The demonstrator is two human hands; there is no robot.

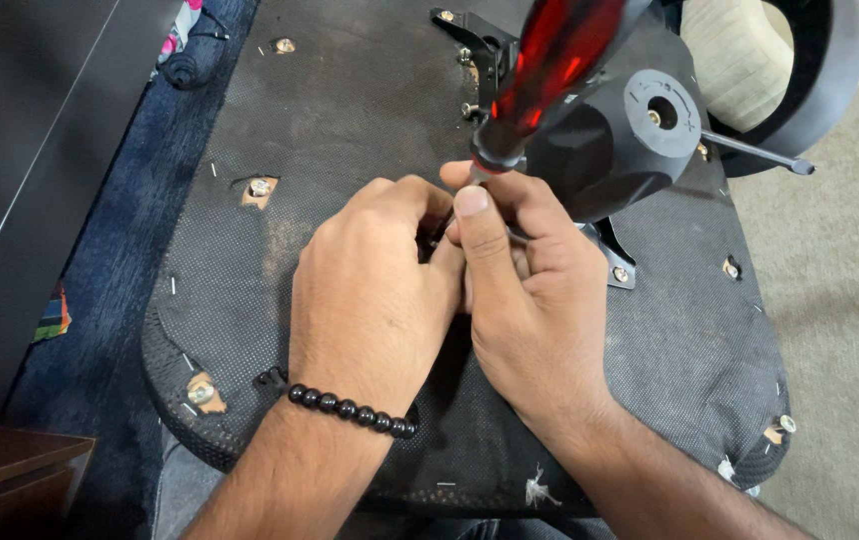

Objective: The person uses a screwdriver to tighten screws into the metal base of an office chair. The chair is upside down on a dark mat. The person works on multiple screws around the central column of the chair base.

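Right hand [525, 300] grips the screwdriver [540, 80]; left hand [370, 290] pinches at its tip. Keep it square on the seat [350, 110], pressing firmly.

Upturned chair seat [350, 120] fills middle of view, underside facing up. Both hands meet at its centre: left hand [370, 290] touching right hand [525, 300], fingers bunched together. Screwdriver [540, 75] rises from right hand's fingertips, tilted toward camera. Chair mechanism [630, 140] just behind right hand, lever [755, 152] sticking out to right. Bracelet [350, 408] on left wrist. Cabinet [20, 170] far left, carpet [840, 300] right.
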